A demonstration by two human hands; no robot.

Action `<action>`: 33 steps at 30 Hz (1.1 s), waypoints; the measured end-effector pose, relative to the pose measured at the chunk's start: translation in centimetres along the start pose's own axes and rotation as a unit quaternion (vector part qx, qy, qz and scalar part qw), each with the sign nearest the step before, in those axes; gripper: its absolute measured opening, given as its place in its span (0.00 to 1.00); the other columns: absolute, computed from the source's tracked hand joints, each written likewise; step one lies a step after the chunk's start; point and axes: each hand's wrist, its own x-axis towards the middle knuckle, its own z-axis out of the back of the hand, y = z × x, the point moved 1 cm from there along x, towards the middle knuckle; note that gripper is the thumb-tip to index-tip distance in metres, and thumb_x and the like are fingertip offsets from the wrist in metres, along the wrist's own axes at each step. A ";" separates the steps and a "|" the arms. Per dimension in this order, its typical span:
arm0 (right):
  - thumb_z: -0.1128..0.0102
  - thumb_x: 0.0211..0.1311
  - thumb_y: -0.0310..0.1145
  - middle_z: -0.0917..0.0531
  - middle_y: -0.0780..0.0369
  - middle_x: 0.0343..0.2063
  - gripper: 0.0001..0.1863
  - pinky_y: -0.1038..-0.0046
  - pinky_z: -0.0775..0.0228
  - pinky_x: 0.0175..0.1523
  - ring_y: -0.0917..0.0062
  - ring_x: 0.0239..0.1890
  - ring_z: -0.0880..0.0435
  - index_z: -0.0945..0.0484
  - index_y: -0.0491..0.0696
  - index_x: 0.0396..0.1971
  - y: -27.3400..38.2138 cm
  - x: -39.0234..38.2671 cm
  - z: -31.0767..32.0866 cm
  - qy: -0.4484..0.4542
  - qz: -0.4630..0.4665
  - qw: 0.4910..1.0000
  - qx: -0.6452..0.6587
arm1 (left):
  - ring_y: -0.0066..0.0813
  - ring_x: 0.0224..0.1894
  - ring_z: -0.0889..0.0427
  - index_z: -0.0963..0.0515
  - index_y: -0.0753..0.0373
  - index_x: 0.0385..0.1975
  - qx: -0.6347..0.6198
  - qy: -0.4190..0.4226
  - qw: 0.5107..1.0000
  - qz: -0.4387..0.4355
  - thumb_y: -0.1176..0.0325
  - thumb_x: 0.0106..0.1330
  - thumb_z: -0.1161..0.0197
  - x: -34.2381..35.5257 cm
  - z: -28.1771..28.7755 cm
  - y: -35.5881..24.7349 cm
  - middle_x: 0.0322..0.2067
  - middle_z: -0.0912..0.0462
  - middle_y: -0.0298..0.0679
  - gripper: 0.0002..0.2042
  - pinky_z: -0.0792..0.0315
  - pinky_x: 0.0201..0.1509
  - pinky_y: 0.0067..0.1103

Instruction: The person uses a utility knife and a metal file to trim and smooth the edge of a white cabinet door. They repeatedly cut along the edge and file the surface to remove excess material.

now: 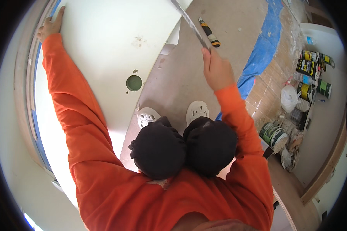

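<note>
My left hand (51, 27) reaches to the far left edge of a large white panel (100, 46), its fingers spread against that edge. The panel has a round hole (134, 82) with green showing through and smaller cut-outs beside it. My right hand (218, 71) is closed around the near end of a long, thin metal strip (191, 24), which slants away toward the top and out of the picture. Just right of the strip, a black and yellow utility knife (209, 32) lies on the floor covering.
Blue tape (264, 48) runs along the brownish floor sheet (173, 77). Against the right wall stand several paint tins (307, 67), a green-and-white bucket (273, 135) and a white plastic bag (289, 98). My white clogs (197, 111) are beside the panel's right edge.
</note>
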 end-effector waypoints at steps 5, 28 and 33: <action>0.58 0.72 0.46 0.22 0.43 0.22 0.20 0.49 0.33 0.33 0.41 0.30 0.24 0.28 0.43 0.33 -0.1 9.2 1.2 -0.043 -0.017 0.999 0.017 | 0.53 0.70 0.51 0.31 0.47 0.63 -0.038 0.018 0.999 -0.008 0.17 0.38 0.47 0.3 -0.1 0.0 0.64 0.40 0.55 0.52 0.48 0.69 0.48; 0.60 0.72 0.50 0.20 0.43 0.25 0.25 0.50 0.28 0.38 0.45 0.32 0.21 0.25 0.42 0.33 0.5 8.2 1.4 -0.034 -0.033 0.998 0.034 | 0.52 0.71 0.55 0.29 0.49 0.62 -0.034 0.026 0.999 -0.009 0.19 0.39 0.44 0.4 -1.0 0.9 0.65 0.42 0.55 0.51 0.53 0.71 0.45; 0.62 0.72 0.52 0.20 0.44 0.25 0.27 0.48 0.29 0.40 0.43 0.32 0.22 0.25 0.42 0.33 0.7 1.4 -0.3 -0.056 0.029 0.998 0.016 | 0.47 0.68 0.45 0.30 0.49 0.63 0.004 0.009 1.000 0.010 0.19 0.40 0.46 0.0 0.6 -0.2 0.63 0.37 0.49 0.51 0.50 0.71 0.38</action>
